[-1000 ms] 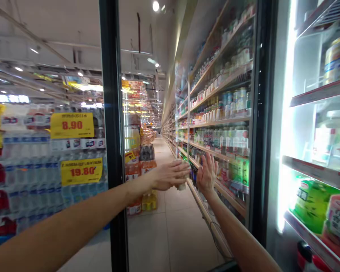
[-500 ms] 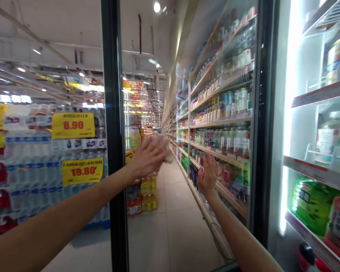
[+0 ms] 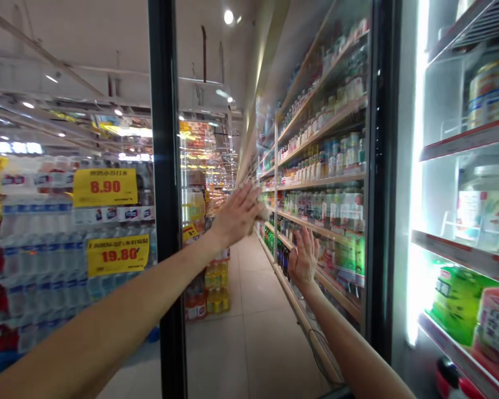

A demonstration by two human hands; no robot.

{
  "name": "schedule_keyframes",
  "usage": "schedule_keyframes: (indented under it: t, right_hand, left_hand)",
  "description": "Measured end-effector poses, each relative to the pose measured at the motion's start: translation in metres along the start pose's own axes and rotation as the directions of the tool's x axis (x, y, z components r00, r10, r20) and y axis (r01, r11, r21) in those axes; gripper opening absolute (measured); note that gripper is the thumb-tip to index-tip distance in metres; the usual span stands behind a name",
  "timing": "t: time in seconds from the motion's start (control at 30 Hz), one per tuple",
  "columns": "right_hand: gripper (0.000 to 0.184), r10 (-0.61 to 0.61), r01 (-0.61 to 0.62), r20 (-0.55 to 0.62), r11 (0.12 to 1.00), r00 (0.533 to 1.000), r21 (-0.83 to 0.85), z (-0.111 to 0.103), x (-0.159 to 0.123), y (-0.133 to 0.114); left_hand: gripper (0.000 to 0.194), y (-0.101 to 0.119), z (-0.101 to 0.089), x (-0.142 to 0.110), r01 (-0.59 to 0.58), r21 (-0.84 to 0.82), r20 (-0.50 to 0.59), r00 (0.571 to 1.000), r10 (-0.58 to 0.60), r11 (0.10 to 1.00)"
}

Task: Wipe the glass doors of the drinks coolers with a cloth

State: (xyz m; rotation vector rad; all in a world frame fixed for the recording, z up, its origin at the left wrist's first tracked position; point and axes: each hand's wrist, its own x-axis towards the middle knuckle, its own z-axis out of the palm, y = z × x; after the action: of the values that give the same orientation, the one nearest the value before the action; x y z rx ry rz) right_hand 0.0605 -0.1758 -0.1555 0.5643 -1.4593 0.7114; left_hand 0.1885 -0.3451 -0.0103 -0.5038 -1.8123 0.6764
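A glass door in a black frame stands in front of me, with the shop aisle showing through or mirrored in its pane. My left hand is stretched over the middle of the pane, pressing a pale, crumpled cloth. Most of that cloth is hidden under the palm and fingers. Lower and to the right, my right hand rests against the glass with its fingers up and apart, and it holds nothing.
At right are lit cooler shelves with a green pack, a red-pink container and cans. On the left, stacked bottled water carries yellow price signs. The door's black left upright crosses the view.
My left hand swept the cloth left and up across the glass, then came back a little to the right. My right hand stayed about where it was.
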Motion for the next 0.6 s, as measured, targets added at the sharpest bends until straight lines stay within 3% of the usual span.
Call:
schedule_keyframes:
  t: [0.07,0.1,0.17,0.2,0.27,0.33,0.4,0.47,0.53,0.57,0.6]
  right_hand:
    - [0.057,-0.014,0.014,0.028,1.000,1.000,0.012,-0.003,-0.001,0.004]
    - [0.057,-0.014,0.013,0.041,1.000,0.999,0.015,-0.005,-0.002,0.007]
    - [0.056,0.021,-0.021,0.051,1.000,0.998,0.009,-0.011,-0.007,0.015]
    - [0.055,0.052,-0.052,0.050,0.999,0.997,-0.001,-0.014,-0.010,0.021]
    - [0.054,0.111,-0.110,0.043,0.994,0.993,-0.022,-0.020,-0.018,0.034]
    - [0.053,0.132,-0.130,0.047,0.991,0.990,-0.037,-0.024,-0.026,0.047]
    - [0.052,0.143,-0.141,0.054,0.989,0.988,-0.042,-0.028,-0.031,0.057]
    - [0.052,0.165,-0.162,0.052,0.986,0.985,-0.045,-0.030,-0.033,0.063]
    - [0.052,0.183,-0.181,0.043,0.982,0.982,-0.047,-0.032,-0.033,0.065]
    - [0.051,0.183,-0.182,0.037,0.982,0.982,-0.047,-0.033,-0.032,0.065]
    - [0.051,0.180,-0.178,0.034,0.983,0.983,-0.047,-0.033,-0.032,0.065]
  left_hand:
    - [0.034,-0.002,0.002,0.020,0.144,0.021,-0.079,0.987,-0.142,0.989]
    - [0.034,0.005,0.006,0.022,0.123,0.010,-0.078,0.989,-0.122,0.992]
    - [0.034,0.029,0.018,0.012,-0.085,-0.053,-0.020,0.996,0.084,0.995]
    - [0.033,0.042,0.025,0.005,-0.222,-0.099,0.018,0.974,0.225,0.970]
    - [0.029,0.061,0.035,-0.005,-0.443,-0.187,0.059,0.886,0.460,0.877]
    - [0.026,0.060,0.037,0.001,-0.512,-0.220,0.075,0.840,0.538,0.830]
    - [0.027,0.044,0.031,0.023,-0.414,-0.182,0.070,0.899,0.432,0.892]
    - [0.030,0.028,0.024,0.045,-0.185,-0.109,0.018,0.982,0.188,0.977]
    - [0.032,0.026,0.023,0.054,-0.014,-0.077,-0.042,0.999,0.011,0.997]
    - [0.033,0.033,0.027,0.051,-0.011,-0.083,-0.046,0.999,0.008,0.996]
    - [0.032,0.043,0.032,0.045,-0.082,-0.107,-0.030,0.996,0.079,0.991]
